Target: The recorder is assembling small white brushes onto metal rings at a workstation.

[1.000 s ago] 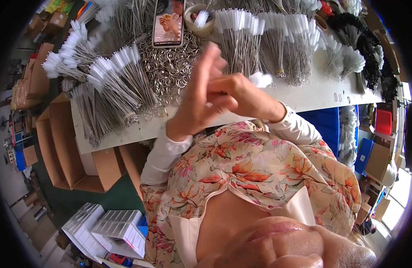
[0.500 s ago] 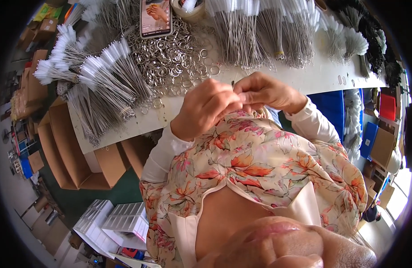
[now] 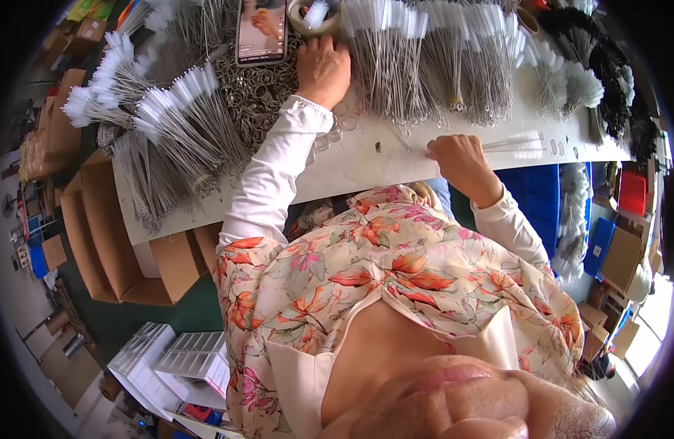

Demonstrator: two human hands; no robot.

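Observation:
My left hand [image 3: 324,69] is stretched far over the white table [image 3: 366,172], fingers curled down between the pile of metal rings [image 3: 260,95] and a row of wire brush bundles [image 3: 424,58]. Its fingertips are hidden, so I cannot tell if it holds anything. My right hand [image 3: 457,157] rests near the table's front edge, closed on the wire ends of a few thin white-tipped brushes [image 3: 520,144] that lie flat, pointing right. A few loose rings [image 3: 329,135] lie by my left sleeve.
A phone [image 3: 262,29] with a lit screen and a round container [image 3: 315,14] stand at the back. White-tipped brush bundles [image 3: 168,124] fill the left, black brushes [image 3: 607,66] the far right. Cardboard boxes [image 3: 95,219], white trays [image 3: 176,358] and a blue bin [image 3: 534,190] sit below the table.
Both hands were together in front of my chest. Now the left has reached out to the ring pile, and the right has dropped to the table with the brushes.

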